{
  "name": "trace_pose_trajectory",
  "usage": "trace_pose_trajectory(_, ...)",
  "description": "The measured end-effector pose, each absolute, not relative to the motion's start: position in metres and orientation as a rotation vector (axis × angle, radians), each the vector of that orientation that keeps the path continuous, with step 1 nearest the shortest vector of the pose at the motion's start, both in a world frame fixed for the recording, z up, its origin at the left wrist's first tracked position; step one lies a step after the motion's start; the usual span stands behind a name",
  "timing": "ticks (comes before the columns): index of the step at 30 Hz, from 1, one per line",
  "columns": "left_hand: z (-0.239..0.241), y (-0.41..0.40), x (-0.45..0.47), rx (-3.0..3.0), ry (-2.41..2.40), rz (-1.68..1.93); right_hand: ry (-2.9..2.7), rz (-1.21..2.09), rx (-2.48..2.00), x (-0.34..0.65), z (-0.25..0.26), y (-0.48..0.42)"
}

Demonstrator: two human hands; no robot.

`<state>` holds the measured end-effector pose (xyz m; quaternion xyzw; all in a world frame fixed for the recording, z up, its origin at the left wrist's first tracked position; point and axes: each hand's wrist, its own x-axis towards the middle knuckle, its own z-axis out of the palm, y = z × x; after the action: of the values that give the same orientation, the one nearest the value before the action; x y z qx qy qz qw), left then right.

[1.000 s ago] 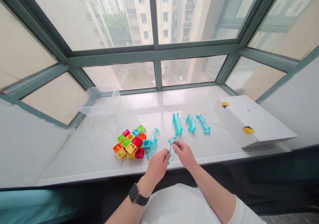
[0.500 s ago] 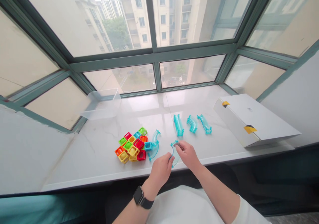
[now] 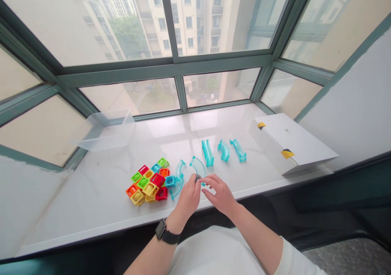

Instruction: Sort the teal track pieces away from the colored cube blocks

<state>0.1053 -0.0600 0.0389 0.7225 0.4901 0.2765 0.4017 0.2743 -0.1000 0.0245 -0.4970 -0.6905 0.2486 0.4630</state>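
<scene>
The step in hand looks to be the handling of 1 curved track piece (image 3: 199, 166), held up near the front edge of the ledge (image 3: 91, 201). The left hand (image 3: 188, 196) pinches its near end between thumb and fingertips. The right hand (image 3: 220, 192) is loosely spread just beside that end, at 3 o'clock from the left hand, its thumb apart from the forefinger; I cannot tell whether a fingertip touches the piece.

In my judgement, a next move from here calls for a steady left pinch and a light right touch, since the piece seems thin and stiff.

The piece lies at 12 o'clock from the fingertips, its far end leaning towards 11. It is see-through blue, bent in an arc, with darker blue along its inner edge and a small fitting at the far end. The near end is partly hidden by the fingers.

Around the hands, 2 loose curves (image 3: 179, 171) lie at 9 to 10 o'clock, beside a heap of coloured blocks (image 3: 148, 182) at 9. A straight stack (image 3: 207, 152) stands near 12:30, a curved stack (image 3: 224, 150) at 1 and a wavy stack (image 3: 238, 150) towards 2.
</scene>
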Motion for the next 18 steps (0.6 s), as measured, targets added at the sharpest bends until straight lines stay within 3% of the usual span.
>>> trace_pose_trajectory(7,0.037,-0.056,0.136,1.824,1.045,0.672,-1.571,0.356,-1.265,0.308,0.018,-0.104)
trace_pose_trajectory(14,-0.034,-0.029,0.131,2.057,1.323,0.766,-1.424,0.145,-1.444,0.364,0.015,-0.105)
trace_pose_trajectory(18,-0.057,-0.025,0.126,2.344,1.205,0.730,-1.381,0.079,-1.530,0.392,0.008,-0.101)
